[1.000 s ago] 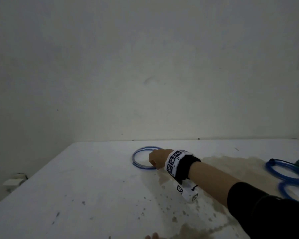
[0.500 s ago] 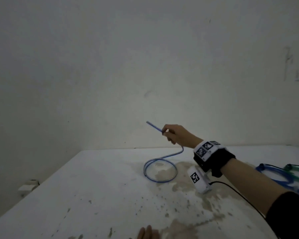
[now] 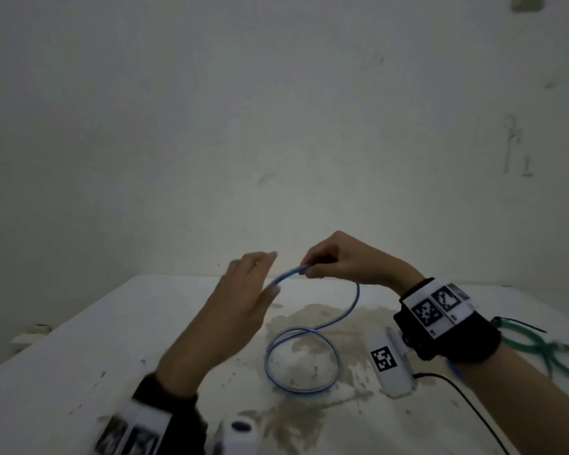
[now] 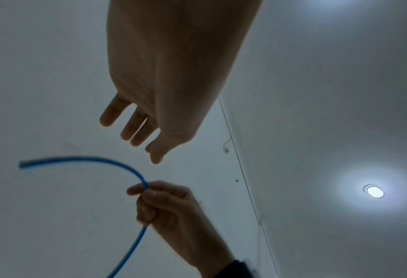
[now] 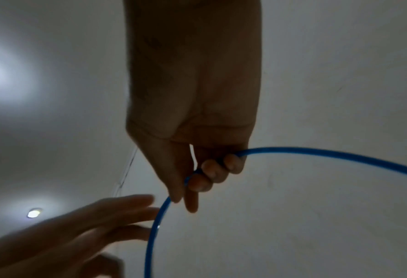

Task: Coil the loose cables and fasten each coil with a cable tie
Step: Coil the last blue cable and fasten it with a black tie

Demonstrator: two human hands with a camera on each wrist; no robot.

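A thin blue cable lies in one loose loop on the stained white table, and its free end rises into the air. My right hand pinches that raised end between thumb and fingers, a short stub sticking out past them. In the right wrist view the blue cable curves away from the curled fingers. My left hand hovers open just left of the stub, fingers straight, blurred by motion. Whether it touches the cable I cannot tell.
Green cable coils with a dark tie lie at the table's right edge, partly behind my right forearm. A black wire runs from the wrist camera across the table. The wall stands close behind the table's far edge.
My right hand has drawn the cable end nearer and slightly lower. My left hand has risen from the table's near edge up to the cable end.
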